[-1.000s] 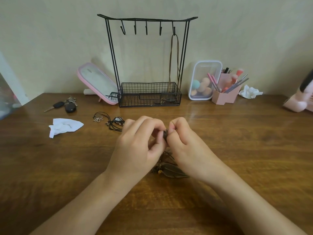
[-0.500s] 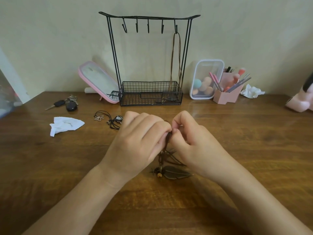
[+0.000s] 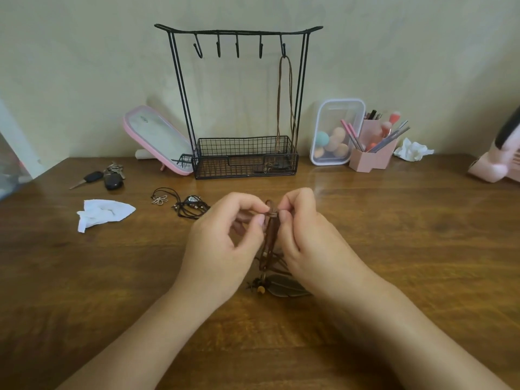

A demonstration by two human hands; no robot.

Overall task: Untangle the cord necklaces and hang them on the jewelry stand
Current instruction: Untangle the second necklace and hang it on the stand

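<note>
Head view: both hands work at the centre of the frame above the wooden surface [image 3: 422, 235]. The left hand [image 3: 222, 243] and right hand [image 3: 304, 243] face each other, and their fingers [image 3: 260, 219] are curled and pinch the top of a bunched brown necklace [image 3: 270, 235] from either side. Its cords hang straight down between the two palms. Below them a beaded end and a dark leaf pendant [image 3: 287, 285] lie on the surface, partly hidden by the right wrist.

Left of the left hand, just beside its knuckles, lies a tangle of black necklaces [image 3: 191, 208] with a flower pendant [image 3: 159, 199] at its left edge.

The black wire stand [image 3: 239, 31] is at the upper centre, against the wall. One brown cord [image 3: 279, 108] hangs from the rightmost of its five hooks down into the basket [image 3: 244, 164] at its base.

At the left lie a white tissue [image 3: 104, 213] and keys [image 3: 111, 178]. A pink mirror [image 3: 157, 139] leans by the stand. At the upper right are a clear box [image 3: 336, 130] of sponges and a pink brush holder [image 3: 371, 156].
</note>
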